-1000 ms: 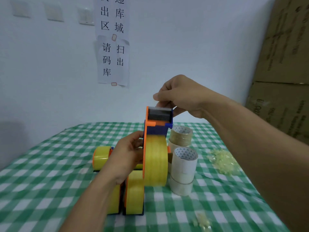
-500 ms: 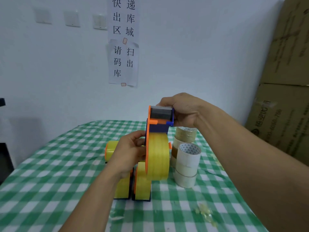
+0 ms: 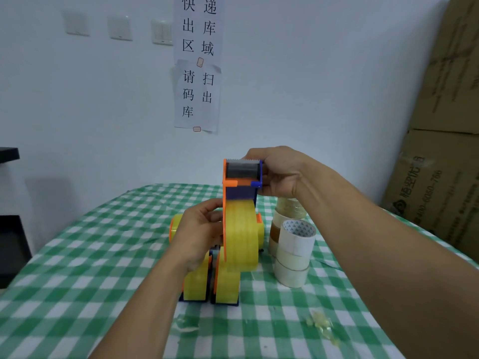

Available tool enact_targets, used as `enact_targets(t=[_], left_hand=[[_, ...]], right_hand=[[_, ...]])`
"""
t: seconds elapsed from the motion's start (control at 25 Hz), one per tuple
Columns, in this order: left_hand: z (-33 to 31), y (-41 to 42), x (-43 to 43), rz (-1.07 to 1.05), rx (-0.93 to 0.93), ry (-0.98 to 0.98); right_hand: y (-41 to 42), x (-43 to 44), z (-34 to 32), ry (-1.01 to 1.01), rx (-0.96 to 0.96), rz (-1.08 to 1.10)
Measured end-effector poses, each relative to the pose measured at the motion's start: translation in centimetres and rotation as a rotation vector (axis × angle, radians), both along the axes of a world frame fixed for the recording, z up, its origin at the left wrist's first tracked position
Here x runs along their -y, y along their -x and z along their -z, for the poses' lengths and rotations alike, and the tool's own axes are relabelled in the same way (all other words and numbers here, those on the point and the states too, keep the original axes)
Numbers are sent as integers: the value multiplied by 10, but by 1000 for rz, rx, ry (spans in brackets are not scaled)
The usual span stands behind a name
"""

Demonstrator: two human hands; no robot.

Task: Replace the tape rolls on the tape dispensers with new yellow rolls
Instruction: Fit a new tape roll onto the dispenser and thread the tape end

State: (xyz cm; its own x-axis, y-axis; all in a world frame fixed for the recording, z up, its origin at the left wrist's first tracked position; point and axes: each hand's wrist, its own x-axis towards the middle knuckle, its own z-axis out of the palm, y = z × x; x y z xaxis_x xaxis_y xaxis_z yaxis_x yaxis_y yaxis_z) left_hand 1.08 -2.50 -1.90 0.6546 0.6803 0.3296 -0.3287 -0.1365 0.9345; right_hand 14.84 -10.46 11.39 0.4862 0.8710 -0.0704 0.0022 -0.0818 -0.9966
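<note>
Holding dispenser (image 3: 242, 187) loaded with yellow roll (image 3: 242, 234), both hands.

Both forearms are showing bare right up to the frame edge, no sleeves coming into view. Left hand (image 3: 197, 229) is wearing nothing: no glove, ring or watch visible. Right hand (image 3: 278, 172) is looking the same, wrist bare too. Nails are looking short and unpainted where they're showing. No markings or bands on either arm.
</note>
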Motion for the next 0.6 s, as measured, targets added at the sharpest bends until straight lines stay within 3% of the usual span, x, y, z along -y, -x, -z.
enact_targets(t=[0.44,0.6], left_hand=[[6,30,-4,-32,-82,64],[7,55,-15,-77,-106,129]], right_hand=[[15,-28,27,-30,-124,35],[17,-32,32,-1,-89,63]])
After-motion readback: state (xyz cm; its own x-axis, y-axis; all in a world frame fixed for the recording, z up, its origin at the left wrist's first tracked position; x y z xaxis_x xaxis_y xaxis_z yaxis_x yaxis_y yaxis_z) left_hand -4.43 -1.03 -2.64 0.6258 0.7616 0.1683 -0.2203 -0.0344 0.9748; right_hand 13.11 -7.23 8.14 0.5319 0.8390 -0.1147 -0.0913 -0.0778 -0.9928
